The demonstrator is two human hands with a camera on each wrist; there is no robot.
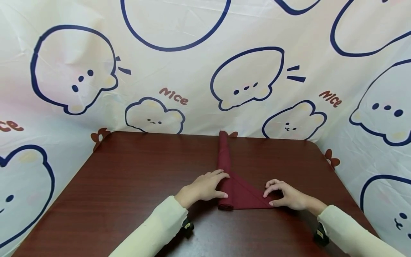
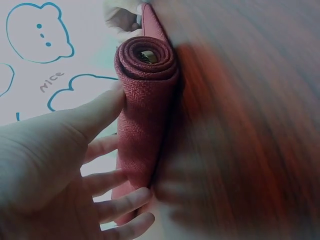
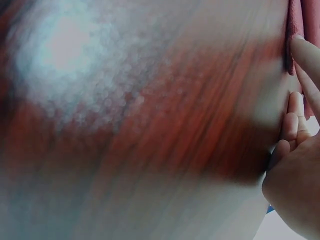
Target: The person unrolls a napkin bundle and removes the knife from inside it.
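A dark red cloth lies rolled into a long tube pointing away from me, its near end a spiral in the left wrist view. From the tube's right side a flat triangular flap runs out to a point. My left hand rests on the near part of the roll, thumb by the end and the other fingers spread, fairly straight, along it. At the flap's pointed corner my right hand pinches the cloth, thumb at the front edge and curled fingers just behind.
The brown wooden table carries the cloth. A white curtain with printed cartoon outlines surrounds its back and sides. The roll's far end reaches the table's back edge. Dark wrist cameras sit under both light sleeves.
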